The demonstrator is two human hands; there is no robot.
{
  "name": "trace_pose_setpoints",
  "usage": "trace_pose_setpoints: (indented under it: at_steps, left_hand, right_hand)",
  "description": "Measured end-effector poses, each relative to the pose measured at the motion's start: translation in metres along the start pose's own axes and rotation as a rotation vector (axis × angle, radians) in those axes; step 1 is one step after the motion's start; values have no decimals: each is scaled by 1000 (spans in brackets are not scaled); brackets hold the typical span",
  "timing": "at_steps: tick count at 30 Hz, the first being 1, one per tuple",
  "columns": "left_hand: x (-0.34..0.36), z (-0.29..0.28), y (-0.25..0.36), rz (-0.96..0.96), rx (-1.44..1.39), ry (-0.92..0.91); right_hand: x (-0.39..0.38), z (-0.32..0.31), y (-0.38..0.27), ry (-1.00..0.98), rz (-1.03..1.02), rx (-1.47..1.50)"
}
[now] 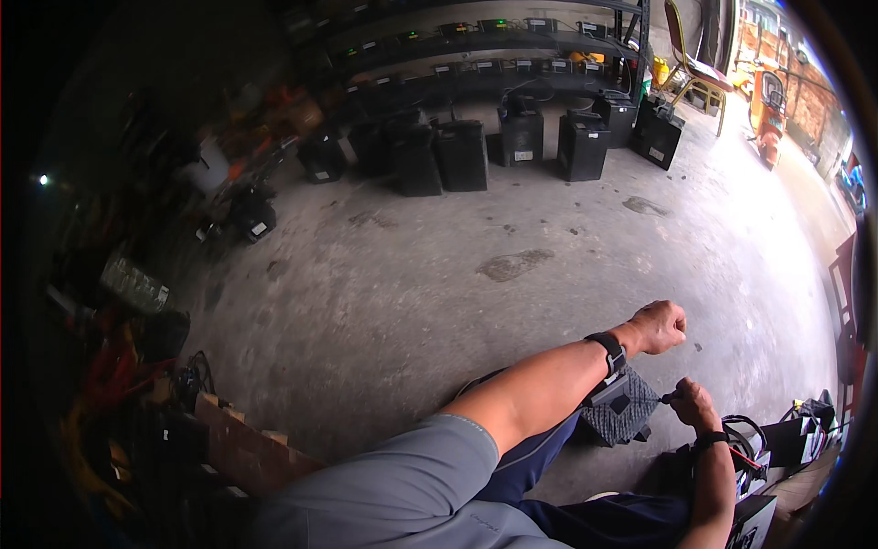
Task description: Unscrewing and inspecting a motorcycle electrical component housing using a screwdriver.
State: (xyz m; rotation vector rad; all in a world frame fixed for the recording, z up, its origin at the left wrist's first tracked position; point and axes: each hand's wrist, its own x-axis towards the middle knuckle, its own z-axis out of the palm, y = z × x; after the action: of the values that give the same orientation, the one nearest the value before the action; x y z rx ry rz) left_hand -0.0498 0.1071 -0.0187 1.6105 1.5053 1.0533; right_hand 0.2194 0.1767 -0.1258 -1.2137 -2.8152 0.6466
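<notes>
A black, ridged, box-shaped unit [622, 409] sits low between my legs, partly hidden under my left forearm. My left hand [660, 328] is raised above and beyond it, curled into a fist. Whatever the fingers hold, if anything, is hidden. On the box's right side, my right hand [697, 407] is closed around a small dark tool [672, 397]. The tool's thin tip points left at the box's side; whether it touches I cannot tell.
Several black battery-like cases [462, 156] stand across the floor at the back, before a dark shelf rack [512, 46] of small devices. A chair [700, 73] is at the back right. Cables [750, 439] lie at my right; a brown board [242, 448] stands at my left.
</notes>
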Motion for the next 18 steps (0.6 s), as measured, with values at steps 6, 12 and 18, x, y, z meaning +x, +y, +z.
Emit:
trace_pose_setpoints:
  at_steps: [6,12,18]
  left_hand:
    - [0,1,-1,-5,-5,-2]
    - [-2,1,1,13,-24,28]
    - [-3,1,2,13,-32,20]
  right_hand:
    - [-1,-7,-9,-27,102,57]
    - [0,1,-7,50,82,12]
    - [0,5,-5,69,50,66]
